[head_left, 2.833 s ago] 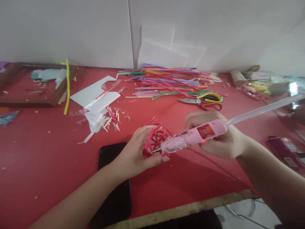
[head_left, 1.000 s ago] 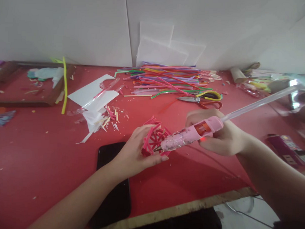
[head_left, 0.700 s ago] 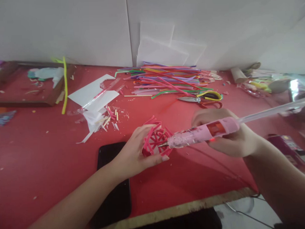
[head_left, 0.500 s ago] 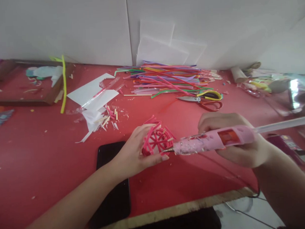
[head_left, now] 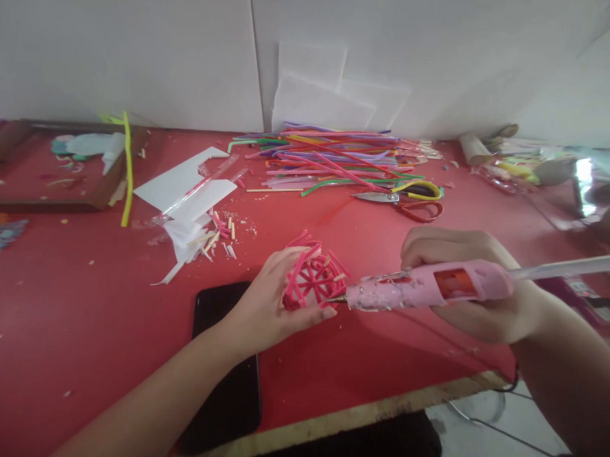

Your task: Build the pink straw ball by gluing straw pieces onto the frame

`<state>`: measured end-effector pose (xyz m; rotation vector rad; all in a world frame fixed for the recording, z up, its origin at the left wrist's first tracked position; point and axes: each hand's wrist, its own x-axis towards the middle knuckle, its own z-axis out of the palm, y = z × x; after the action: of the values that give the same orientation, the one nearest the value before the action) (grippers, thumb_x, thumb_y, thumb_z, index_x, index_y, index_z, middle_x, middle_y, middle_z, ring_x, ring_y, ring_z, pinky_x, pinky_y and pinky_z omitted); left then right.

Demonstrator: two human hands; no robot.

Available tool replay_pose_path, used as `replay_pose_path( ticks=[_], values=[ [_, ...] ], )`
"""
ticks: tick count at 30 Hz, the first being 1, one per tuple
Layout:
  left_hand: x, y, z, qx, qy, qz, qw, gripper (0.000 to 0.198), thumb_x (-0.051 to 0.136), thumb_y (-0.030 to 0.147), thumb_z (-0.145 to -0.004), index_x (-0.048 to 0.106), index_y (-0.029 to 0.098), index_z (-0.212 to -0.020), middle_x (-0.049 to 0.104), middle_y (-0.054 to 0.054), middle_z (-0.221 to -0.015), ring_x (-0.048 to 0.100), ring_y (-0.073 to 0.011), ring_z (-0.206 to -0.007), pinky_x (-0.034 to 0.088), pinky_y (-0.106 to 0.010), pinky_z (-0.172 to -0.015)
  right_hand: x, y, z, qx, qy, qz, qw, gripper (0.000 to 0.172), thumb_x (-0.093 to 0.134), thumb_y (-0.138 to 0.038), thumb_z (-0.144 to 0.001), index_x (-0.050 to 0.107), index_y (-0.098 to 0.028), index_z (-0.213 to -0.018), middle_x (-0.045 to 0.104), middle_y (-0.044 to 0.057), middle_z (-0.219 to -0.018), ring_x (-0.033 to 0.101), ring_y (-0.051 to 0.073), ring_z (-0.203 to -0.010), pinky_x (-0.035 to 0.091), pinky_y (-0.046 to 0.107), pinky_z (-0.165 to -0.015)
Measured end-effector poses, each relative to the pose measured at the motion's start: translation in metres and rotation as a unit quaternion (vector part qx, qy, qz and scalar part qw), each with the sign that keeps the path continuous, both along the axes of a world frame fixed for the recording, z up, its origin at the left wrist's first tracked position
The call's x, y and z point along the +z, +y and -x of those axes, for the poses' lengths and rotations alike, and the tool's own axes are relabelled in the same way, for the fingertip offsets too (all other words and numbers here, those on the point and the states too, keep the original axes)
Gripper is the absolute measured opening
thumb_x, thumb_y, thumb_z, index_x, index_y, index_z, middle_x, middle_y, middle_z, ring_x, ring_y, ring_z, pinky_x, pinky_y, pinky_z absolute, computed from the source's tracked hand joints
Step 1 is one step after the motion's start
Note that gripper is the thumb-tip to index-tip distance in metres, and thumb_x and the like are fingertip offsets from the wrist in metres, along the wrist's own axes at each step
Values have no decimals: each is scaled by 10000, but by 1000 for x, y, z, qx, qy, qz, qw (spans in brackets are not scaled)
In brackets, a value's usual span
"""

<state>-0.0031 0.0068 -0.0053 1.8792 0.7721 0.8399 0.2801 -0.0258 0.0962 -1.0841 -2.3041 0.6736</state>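
A small round basket-like piece (head_left: 317, 281) made of pink-red sticks, with spokes crossing inside, is gripped by my left hand (head_left: 275, 299). My left thumb lies along its lower edge and the fingers go round its far left side. My right hand (head_left: 467, 283) is closed round a pink glue gun (head_left: 422, 288), held almost level. The gun's metal nozzle (head_left: 337, 299) meets the near right rim of the piece, close to my left thumb tip. A clear glue stick (head_left: 571, 266) sticks out of the gun's back end. The trigger is hidden.
Scissors (head_left: 414, 197) lie beyond my hands, before a pile of coloured pipe cleaners (head_left: 327, 154). White paper (head_left: 183, 186) and cut scraps (head_left: 218, 235) are at left. A black phone (head_left: 228, 391) sits under my left forearm. A wooden tray (head_left: 44, 205) stands far left.
My right hand and the back of the glue gun have dropped slightly, so the gun is more level. The nozzle stays at the rim; my left hand is still.
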Motion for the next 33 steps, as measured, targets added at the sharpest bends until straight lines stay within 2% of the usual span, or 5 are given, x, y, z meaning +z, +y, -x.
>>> replay_pose_path(
  ticks=[8,26,33],
  values=[
    [0,0,-1,5,-3,-3,1000,719,804,449,-780,463,358,-1406,576,-86,-1395,510,-343,-1352,377,-582,-1164,4,-2,2,-19,-19,-17,999,40,517,-188,-733,511,-223,-751,538,15,-696,464,146,-572,314,295,-483],
    [-2,1,0,6,-10,-4,1000,724,797,492,-774,480,368,-1413,586,-85,-1386,517,-342,-1339,417,-572,-1139,5,-5,2,-16,-25,-51,998,37,525,-210,-763,517,-240,-783,526,17,-681,456,162,-562,287,315,-479],
    [-1,1,0,6,-13,3,1000,733,807,477,-770,475,375,-1415,582,-79,-1394,511,-339,-1347,422,-565,-1138,4,-7,1,-21,-20,-37,999,45,545,-214,-742,515,-242,-762,510,10,-676,457,162,-567,292,307,-481]
  ],
)
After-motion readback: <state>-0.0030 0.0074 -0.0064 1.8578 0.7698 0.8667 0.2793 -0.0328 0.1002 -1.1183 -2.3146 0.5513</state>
